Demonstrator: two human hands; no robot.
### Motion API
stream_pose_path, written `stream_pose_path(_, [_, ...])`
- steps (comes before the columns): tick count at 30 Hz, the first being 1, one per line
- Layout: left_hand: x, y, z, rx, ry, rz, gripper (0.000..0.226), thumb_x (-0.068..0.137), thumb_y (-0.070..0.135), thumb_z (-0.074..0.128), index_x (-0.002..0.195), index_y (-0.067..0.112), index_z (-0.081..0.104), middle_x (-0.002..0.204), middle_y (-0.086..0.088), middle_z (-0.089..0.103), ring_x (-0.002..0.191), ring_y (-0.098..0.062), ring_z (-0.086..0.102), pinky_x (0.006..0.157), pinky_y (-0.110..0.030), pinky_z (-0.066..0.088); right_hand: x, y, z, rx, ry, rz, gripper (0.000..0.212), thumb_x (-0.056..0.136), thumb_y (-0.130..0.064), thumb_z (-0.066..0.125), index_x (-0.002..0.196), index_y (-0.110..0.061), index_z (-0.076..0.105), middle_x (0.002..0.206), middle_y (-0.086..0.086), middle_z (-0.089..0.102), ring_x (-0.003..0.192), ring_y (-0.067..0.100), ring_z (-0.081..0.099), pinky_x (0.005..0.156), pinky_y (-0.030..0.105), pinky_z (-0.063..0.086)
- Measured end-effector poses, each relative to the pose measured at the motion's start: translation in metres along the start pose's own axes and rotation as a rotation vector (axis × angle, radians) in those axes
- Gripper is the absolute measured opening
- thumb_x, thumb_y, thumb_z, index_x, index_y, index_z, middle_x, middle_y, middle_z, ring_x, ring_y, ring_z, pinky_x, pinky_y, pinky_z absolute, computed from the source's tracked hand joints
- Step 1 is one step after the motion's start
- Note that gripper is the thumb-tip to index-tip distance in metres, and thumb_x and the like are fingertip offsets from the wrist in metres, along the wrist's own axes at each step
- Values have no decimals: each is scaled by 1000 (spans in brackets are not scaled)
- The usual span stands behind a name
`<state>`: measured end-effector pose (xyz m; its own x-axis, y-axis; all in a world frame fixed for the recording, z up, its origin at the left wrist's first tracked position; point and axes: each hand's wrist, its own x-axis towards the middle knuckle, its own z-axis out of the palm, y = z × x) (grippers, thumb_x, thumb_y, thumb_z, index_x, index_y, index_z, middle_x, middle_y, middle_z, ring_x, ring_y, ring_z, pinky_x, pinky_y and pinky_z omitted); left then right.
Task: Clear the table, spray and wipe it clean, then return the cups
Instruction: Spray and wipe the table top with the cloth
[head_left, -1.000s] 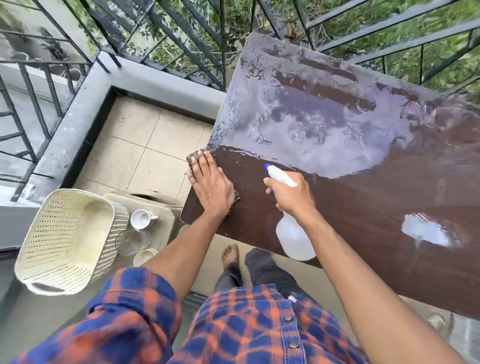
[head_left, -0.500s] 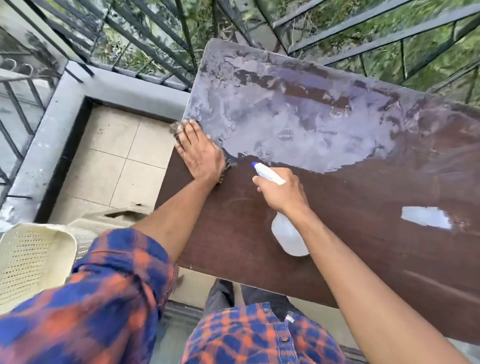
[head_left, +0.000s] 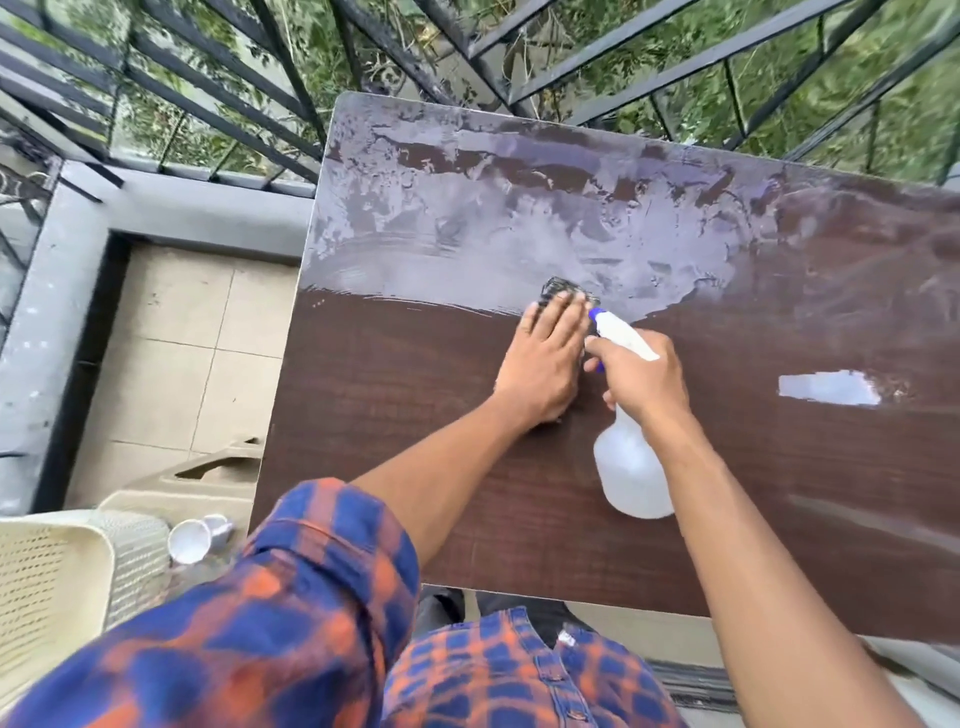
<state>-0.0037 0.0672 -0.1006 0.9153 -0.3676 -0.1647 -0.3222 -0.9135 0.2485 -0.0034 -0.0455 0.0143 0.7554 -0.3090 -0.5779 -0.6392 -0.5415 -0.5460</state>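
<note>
The dark brown wood-grain table is wet and streaky across its far half, dry nearer. The left hand presses flat, grip open, on a dark cloth at the wet edge. The right hand grips a white spray bottle just beside it. A white cup sits beside a cream basket off the table's left.

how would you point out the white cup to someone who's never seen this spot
Start at the brown table and drop off its near left corner to the floor. Beside the cream perforated basket lies a small white cup, tipped with its open mouth toward the camera. It is the only glossy white, handled thing there.
</note>
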Motion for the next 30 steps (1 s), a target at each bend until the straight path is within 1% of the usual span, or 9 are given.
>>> stream_pose_path(3, [1, 1, 0, -1, 3, 38, 66, 99, 33, 29, 160, 13, 17, 168, -5, 14, 155, -24, 9, 124, -43, 3, -4, 7, -5, -2, 7, -5, 13, 74, -44, 68, 71, -34, 75, 66, -7, 75, 60, 26, 63, 82, 53, 63])
stream_pose_path(6, [-2, -19, -5, -43, 43, 46, 62, 99, 29, 28, 159, 15, 25, 166, -3, 25, 153, -23, 19, 124, -42, 11, -7, 9, -2, 3, 3, 8, 25, 78, -42, 69, 68, -20, 74, 66, -4, 76, 52, 23, 63, 81, 51, 63])
stream_pose_path(11, [-25, -100, -19, -126, 168, -213, 59, 100, 24, 41, 158, 15, 30, 163, -6, 31, 152, -25, 23, 123, -45, 13, -15, -1, 12, 46, -50, -10, 22, 79, -40, 69, 68, -22, 76, 63, -6, 73, 45, 19, 59, 78, 48, 64])
stream_pose_path(16, [-79, -199, -30, -133, 242, -495, 58, 102, 29, 30, 157, 10, 30, 163, -13, 30, 152, -31, 23, 123, -46, 14, -21, -9, 25, 41, -123, -61, 24, 81, -39, 68, 75, -17, 74, 61, -10, 72, 56, 22, 60, 81, 48, 62])
stream_pose_path(18, [-98, -217, -28, -108, 273, -510, 57, 103, 28, 29, 155, 7, 32, 161, -16, 33, 150, -35, 26, 123, -47, 18, -24, -11, 29, 49, -144, -88, 16, 79, -41, 67, 77, -26, 73, 68, -6, 75, 58, 24, 60, 81, 51, 62])
stream_pose_path(20, [-104, -218, -24, -100, 280, -523, 56, 103, 28, 29, 155, 7, 33, 161, -14, 34, 149, -35, 27, 122, -48, 20, -27, -12, 31, 41, -148, -106, 7, 79, -40, 66, 76, -35, 71, 68, -6, 75, 60, 26, 62, 81, 51, 62])
stream_pose_path(23, [-95, -203, -22, -134, 298, -637, 57, 102, 27, 30, 157, 11, 28, 163, -10, 29, 151, -32, 21, 122, -50, 16, -29, -9, 26, 32, -145, -89, 22, 82, -35, 67, 71, -17, 70, 60, -14, 69, 63, 27, 65, 83, 49, 61])
stream_pose_path(27, [-72, -161, -20, -150, 333, -816, 60, 101, 25, 31, 158, 9, 24, 162, -12, 29, 151, -33, 21, 120, -55, 16, -26, -1, 11, 57, -131, -65, 25, 81, -36, 67, 72, -13, 72, 67, -9, 74, 58, 25, 63, 80, 50, 62])
stream_pose_path(30, [-46, -114, -18, -155, 326, -746, 61, 99, 26, 30, 157, 9, 25, 161, -12, 31, 150, -33, 24, 120, -55, 17, -21, 8, -8, 87, -93, -45, 24, 81, -36, 68, 71, -15, 73, 70, -6, 76, 57, 23, 61, 79, 50, 61])
